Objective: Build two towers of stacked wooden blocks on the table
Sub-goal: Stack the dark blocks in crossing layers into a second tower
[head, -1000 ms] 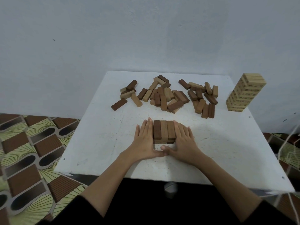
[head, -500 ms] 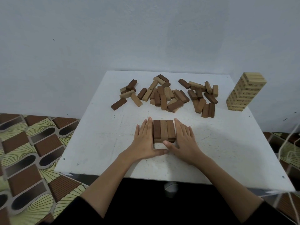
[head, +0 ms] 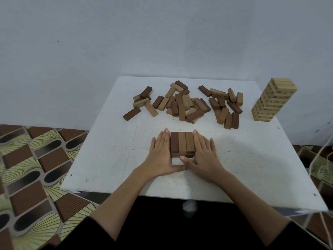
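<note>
Head view: compared with a second ago, our left hand [head: 161, 156] and right hand [head: 203, 157], fingers straight, have squared the low stack [head: 182, 144] at the table's [head: 108, 159] 6 o'clock; its base looks ready. Top blocks run 12-to-6. Loose blocks [head: 183, 103] at 12; finished tower [head: 270, 101] at 2.

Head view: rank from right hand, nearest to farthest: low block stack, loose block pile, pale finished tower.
1. Low block stack: touching the right hand, between both hands.
2. Loose block pile: scattered beyond, mid-table.
3. Pale finished tower: far right corner of the table.
</note>
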Action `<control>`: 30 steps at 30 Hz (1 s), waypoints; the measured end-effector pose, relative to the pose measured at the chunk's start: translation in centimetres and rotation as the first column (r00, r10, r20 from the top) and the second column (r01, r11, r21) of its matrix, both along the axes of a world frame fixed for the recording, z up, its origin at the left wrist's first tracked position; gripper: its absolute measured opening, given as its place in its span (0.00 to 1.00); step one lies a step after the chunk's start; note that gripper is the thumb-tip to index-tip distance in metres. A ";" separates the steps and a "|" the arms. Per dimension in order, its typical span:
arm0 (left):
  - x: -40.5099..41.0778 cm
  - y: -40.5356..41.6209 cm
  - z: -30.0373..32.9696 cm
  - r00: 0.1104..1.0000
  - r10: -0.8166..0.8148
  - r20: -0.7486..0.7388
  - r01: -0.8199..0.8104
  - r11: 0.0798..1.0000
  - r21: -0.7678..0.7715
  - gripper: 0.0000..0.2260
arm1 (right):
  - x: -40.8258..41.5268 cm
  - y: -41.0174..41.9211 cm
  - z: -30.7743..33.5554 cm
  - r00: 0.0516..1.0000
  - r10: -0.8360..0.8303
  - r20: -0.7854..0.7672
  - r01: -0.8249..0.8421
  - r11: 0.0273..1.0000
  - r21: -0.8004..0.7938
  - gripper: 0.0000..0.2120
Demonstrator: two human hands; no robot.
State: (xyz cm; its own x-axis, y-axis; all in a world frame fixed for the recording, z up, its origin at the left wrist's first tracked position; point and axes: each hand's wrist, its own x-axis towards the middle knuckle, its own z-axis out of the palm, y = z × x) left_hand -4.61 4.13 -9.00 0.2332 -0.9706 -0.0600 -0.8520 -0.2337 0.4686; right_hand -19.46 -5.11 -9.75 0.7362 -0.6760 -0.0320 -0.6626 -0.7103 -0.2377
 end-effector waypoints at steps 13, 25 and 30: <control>0.0 0.1 0.0 0.994 -0.020 0.107 0.009 0.995 0.103 0.57 | 0.0 0.2 0.0 0.996 0.021 -0.090 -0.026 0.998 -0.053 0.54; 0.0 0.1 0.1 0.993 -0.030 0.111 0.015 0.991 0.130 0.54 | 0.1 0.2 0.1 0.994 0.024 -0.104 -0.030 0.998 -0.050 0.54; -0.1 0.2 0.1 0.998 -0.001 0.066 -0.005 0.996 0.087 0.55 | -0.1 0.2 -0.1 0.998 0.016 -0.058 -0.019 0.999 -0.041 0.53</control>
